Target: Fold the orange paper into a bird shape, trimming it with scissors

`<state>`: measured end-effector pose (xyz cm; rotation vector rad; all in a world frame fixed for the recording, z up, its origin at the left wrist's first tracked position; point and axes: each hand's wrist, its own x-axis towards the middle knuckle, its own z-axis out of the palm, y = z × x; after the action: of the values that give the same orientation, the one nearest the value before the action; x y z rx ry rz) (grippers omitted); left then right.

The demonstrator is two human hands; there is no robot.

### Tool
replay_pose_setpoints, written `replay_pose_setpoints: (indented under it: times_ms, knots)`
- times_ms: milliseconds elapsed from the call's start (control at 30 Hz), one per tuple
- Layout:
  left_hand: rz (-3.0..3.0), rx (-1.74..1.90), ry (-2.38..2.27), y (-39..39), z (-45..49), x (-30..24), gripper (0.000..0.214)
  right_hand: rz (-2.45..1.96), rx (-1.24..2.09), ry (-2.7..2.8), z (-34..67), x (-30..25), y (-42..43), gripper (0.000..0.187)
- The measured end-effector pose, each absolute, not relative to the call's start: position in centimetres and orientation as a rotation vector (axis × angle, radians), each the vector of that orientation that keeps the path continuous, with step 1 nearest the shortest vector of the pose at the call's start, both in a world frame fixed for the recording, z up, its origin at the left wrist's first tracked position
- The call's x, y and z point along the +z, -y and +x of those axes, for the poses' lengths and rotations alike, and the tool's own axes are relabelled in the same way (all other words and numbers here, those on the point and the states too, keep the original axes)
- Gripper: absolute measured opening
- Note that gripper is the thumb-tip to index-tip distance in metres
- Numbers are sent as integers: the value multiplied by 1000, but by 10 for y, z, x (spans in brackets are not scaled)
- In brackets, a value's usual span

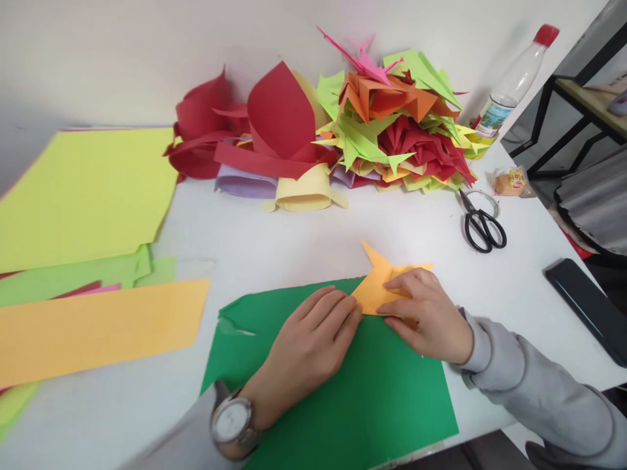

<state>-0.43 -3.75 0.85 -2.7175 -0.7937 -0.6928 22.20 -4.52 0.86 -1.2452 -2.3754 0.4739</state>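
At the far edge of the green sheet [382, 385], our outstretched left hand [313, 336] presses and our right hand [428, 316] pinches the orange paper [373, 287], seemingly part-folded; finished pieces [396, 124] crowd the desk's [235, 241] far edge.

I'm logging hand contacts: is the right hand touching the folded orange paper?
Touching. The head view shows the right hand with fingers lying over the folded orange paper.

Open tabletop [274, 248] past orange paper [372, 294], scissors [473, 209] right, paper heap [392, 130] behind
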Motion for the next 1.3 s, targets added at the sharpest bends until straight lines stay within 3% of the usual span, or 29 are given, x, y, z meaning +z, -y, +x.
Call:
replay_pose_setpoints:
  times_ms: [200,433,933,1300]
  knots:
    - [-2673,-605,720,33,2,10,23,-1161,218,2428,219,3,46,15]
    - [-2628,-680,658,44,17,11,20,-1045,-104,2522,212,2,48,26]
    - [-2618,-819,582,42,19,7,30,-885,-307,2396,204,3,50,24]
    - [-2636,-812,633,35,3,12,21,-809,-375,2343,205,5,50,26]
